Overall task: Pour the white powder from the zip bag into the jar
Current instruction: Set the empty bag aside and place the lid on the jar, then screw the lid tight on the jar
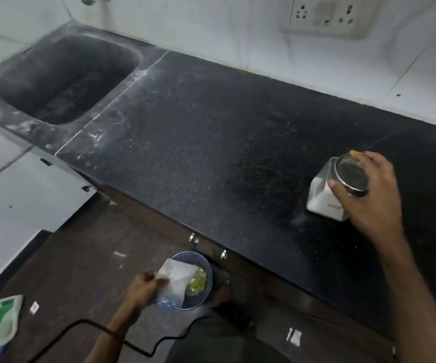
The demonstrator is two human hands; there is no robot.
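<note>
Your right hand (368, 197) is at the right of the frame, curled over the metal top of the jar (328, 195), with the thumb on the near side and the fingers wrapped round the far side. The jar is a clear, square-sided one. It stands on the black speckled worktop (224, 142) and holds white powder (320, 199) to roughly half its height. A small label sits low on its near face, too small to read.

Your left hand (143, 286) is low in the frame, at bottom centre, pinching one edge of the zip bag (176, 277). The bag looks pale and slack, with a blue strip at its lower end, and it hangs over the mouth of a blue bin (186, 254) on the floor (80, 258). Yellow-green scraps lie inside the bin.

At lower left a green and white packet (4, 318) lies on the floor (its printing is blurred beyond reading). A black cable (94, 327) loops along the bottom edge. The sink (62, 79) fills the upper left, and a white socket panel (327, 17) is on the wall at upper right.
</note>
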